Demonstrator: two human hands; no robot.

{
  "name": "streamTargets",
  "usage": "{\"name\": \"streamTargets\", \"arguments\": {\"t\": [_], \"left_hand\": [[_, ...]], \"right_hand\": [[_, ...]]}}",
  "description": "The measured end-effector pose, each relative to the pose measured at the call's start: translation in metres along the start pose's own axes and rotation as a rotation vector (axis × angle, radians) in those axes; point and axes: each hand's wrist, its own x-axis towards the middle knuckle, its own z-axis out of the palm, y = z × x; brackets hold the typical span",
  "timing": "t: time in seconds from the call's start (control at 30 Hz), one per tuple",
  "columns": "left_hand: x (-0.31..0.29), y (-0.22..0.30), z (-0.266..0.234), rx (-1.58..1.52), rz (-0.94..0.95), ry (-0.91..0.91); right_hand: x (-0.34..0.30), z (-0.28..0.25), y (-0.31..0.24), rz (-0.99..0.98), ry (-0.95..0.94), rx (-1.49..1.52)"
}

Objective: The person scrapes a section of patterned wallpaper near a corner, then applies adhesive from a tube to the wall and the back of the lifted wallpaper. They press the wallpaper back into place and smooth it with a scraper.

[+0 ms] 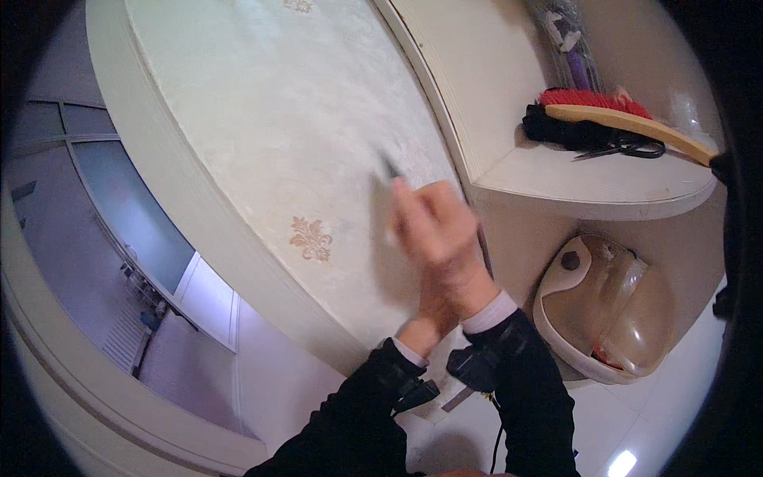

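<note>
My right hand (pixel 437 226) is closed, blurred by motion, in front of a pale wall panel (pixel 270 151) with brown floral motifs. From its fingers sticks a slim dark pointed tool (pixel 388 164), its tip angled up and left toward the panel; its exact kind is too blurred to tell. My left hand (pixel 429 318) lies behind the right wrist, so its fingers are hidden. Both forearms wear black sleeves with dark devices strapped at the wrists.
To the right, a rounded corner shelf (pixel 612 179) holds a red-bristled brush (pixel 628 114) with a wooden handle, black scissors (pixel 632 149) and a dark cloth-like bundle (pixel 560 131). Below stands a beige bin-like container (pixel 608 310) with a translucent cover. A doorway opening (pixel 135 238) shows at left.
</note>
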Motion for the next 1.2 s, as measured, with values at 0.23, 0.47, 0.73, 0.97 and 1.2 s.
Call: {"name": "streamTargets", "arguments": {"t": [0.23, 0.47, 0.73, 0.97, 1.2], "left_hand": [[-0.01, -0.011, 0.009, -1.386, -0.116, 0.199], [-0.016, -0.016, 0.035, -0.598, -0.05, 0.35], [-0.016, -0.006, 0.036, -1.184, -0.197, 0.24], [-0.024, -0.023, 0.056, -1.854, -0.255, 0.115], [-0.016, -0.004, 0.017, -0.919, -0.042, 0.376]], "right_hand": [[0.049, 0.046, 0.007, -0.003, -0.094, -0.151], [0.069, 0.045, 0.002, -0.062, -0.032, -0.116], [0.105, 0.049, 0.02, 0.06, -0.003, -0.212], [0.102, 0.083, -0.018, -0.131, -0.042, -0.135], [0.108, 0.057, 0.04, 0.166, 0.038, -0.267]]}}
